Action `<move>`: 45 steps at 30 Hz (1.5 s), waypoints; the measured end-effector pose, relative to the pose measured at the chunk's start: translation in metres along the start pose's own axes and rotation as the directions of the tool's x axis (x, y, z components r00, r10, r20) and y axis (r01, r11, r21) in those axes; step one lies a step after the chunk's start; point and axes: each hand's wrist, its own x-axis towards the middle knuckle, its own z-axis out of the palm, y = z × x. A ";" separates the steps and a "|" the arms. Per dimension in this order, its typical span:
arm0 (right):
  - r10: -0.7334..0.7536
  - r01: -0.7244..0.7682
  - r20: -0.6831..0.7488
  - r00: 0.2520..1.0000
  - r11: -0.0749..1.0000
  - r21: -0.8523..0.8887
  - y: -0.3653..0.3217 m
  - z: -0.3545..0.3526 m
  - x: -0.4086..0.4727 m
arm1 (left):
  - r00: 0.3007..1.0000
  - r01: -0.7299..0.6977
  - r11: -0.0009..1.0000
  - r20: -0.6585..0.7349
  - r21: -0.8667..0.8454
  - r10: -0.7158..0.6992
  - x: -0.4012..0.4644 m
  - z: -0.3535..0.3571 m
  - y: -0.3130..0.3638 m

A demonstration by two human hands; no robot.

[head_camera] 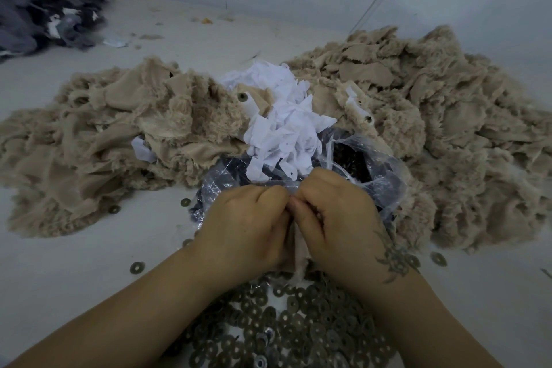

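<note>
dim, flat, bluish light; soft shadows, slight overall blur, wide-angle bending toward the edges

dark grey fabric heap (35,3) top L, white scraps (283,128) mid, clear plastic bag (385,170) just below

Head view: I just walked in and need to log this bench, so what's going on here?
A person's left hand and right hand are pressed together, fingers curled, pinching a small beige plush piece between them. A heap of metal washers lies under the wrists. Just beyond the hands sit a clear plastic bag of dark parts, white scraps and piles of beige plush on the table.
</note>
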 end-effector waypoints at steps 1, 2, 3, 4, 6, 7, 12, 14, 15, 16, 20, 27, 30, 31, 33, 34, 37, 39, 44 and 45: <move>0.008 -0.008 -0.020 1.000 1.000 0.024 0.001 0.001 0.000 | 1.000 0.016 1.000 0.004 0.002 -0.016 0.001 -0.001 0.000; 0.026 -0.024 -0.047 0.999 0.998 0.058 0.001 0.001 0.000 | 0.999 0.035 0.999 0.008 0.008 -0.035 0.003 -0.003 0.000; 0.050 -0.043 -0.076 0.996 0.994 0.097 0.001 0.002 0.000 | 0.999 0.047 0.999 0.006 0.021 -0.047 0.005 -0.006 0.000; 0.075 -0.061 -0.103 0.992 0.990 0.130 0.001 0.001 0.000 | 0.999 0.050 0.998 -0.005 0.039 -0.050 0.008 -0.008 0.000; 0.131 -0.112 -0.111 0.985 0.981 0.161 0.000 -0.002 0.003 | 0.997 0.049 0.997 -0.054 0.063 -0.046 0.015 -0.015 0.000; 0.163 -0.148 -0.081 0.983 0.974 0.171 0.000 -0.004 0.003 | 0.996 0.052 0.996 -0.079 0.068 -0.046 0.017 -0.017 0.000; 0.194 -0.190 0.010 0.981 0.950 0.246 0.005 -0.004 0.003 | 0.995 0.088 0.996 -0.041 0.013 -0.088 0.019 -0.021 -0.003; 0.173 -0.168 0.001 0.985 0.957 0.237 0.006 -0.001 0.002 | 0.994 0.113 0.991 0.009 -0.078 -0.112 0.018 -0.020 -0.005; 0.165 -0.163 0.011 0.986 0.952 0.259 0.005 0.000 0.001 | 0.995 0.098 0.991 0.025 -0.095 -0.096 0.017 -0.020 -0.005; 0.159 -0.159 0.021 0.987 0.949 0.272 0.004 0.000 0.001 | 0.998 0.058 0.996 0.030 -0.075 -0.056 0.016 -0.020 -0.006; 0.203 -0.216 0.080 0.976 0.952 0.216 0.007 0.004 0.001 | 0.990 -0.143 0.983 0.017 0.117 0.142 0.019 -0.027 -0.010; 0.331 -0.328 0.018 0.943 0.923 0.199 0.018 -0.001 0.000 | 0.981 -0.022 0.831 0.171 0.557 -0.089 0.039 -0.044 -0.032; 0.349 -0.349 0.021 0.937 0.927 0.140 0.024 -0.001 0.000 | 0.902 -0.054 0.833 0.385 0.551 -0.196 0.033 -0.024 -0.019; 0.347 -0.346 0.013 0.938 0.930 0.121 0.025 -0.001 0.000 | 0.890 -0.069 0.866 0.422 0.495 -0.170 0.032 -0.018 -0.015; 0.329 -0.327 -0.004 0.944 0.941 0.091 0.028 0.000 0.000 | 0.881 -0.086 0.904 0.456 0.418 -0.127 0.035 -0.005 -0.010; 0.318 -0.316 -0.010 0.948 0.946 0.071 0.030 -0.001 0.000 | 0.882 -0.102 0.908 0.460 0.405 -0.106 0.037 0.002 -0.009; 0.337 -0.338 -0.046 0.941 0.940 -0.038 0.041 -0.008 0.003 | 0.889 -0.153 0.932 0.458 0.329 -0.016 0.048 0.016 -0.006; 0.411 -0.421 -0.094 0.907 0.893 -0.160 0.055 -0.021 0.005 | 0.882 -0.198 0.939 0.470 0.281 0.046 0.056 0.027 -0.003; 0.692 -0.699 -0.152 0.706 0.644 -0.310 0.088 -0.058 0.003 | 0.877 -0.230 0.965 0.457 0.125 0.149 0.079 0.063 0.006; 0.722 -0.711 -0.120 0.682 0.614 -0.344 0.093 -0.060 0.002 | 0.886 -0.226 0.967 0.438 0.122 0.152 0.087 0.072 0.008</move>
